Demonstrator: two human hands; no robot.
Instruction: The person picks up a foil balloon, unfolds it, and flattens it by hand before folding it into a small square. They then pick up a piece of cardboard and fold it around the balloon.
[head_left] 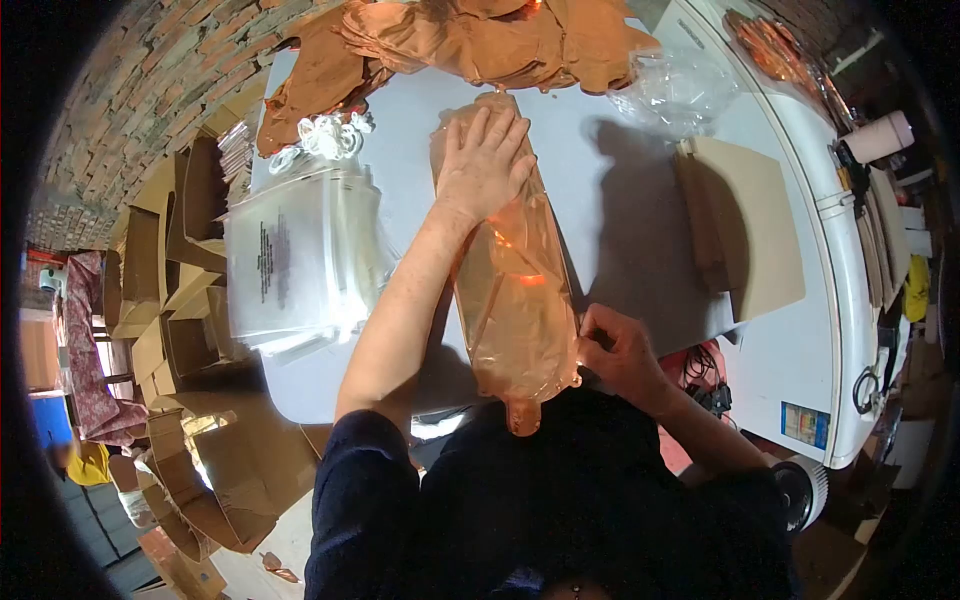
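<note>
A long, copper-coloured foil balloon (515,330) lies flat on the white table, its rounded tab hanging over the front edge. My left hand (485,160) rests flat on the balloon's far end with the fingers stretched out. At the near right edge, my right hand (620,355) is closed in a pinch on the balloon's rim. The fingertips of that hand are partly hidden. Across the back of the table spreads a heap of similar copper foil pieces (480,45).
Clear plastic bags (300,255) and white cord (335,138) lie left. Right are brown cardboard sheets (750,225), crumpled clear plastic (680,90) and a white appliance (820,200). Open cardboard boxes (235,470) stand left of the table (400,110). Black cables (705,380) sit below right.
</note>
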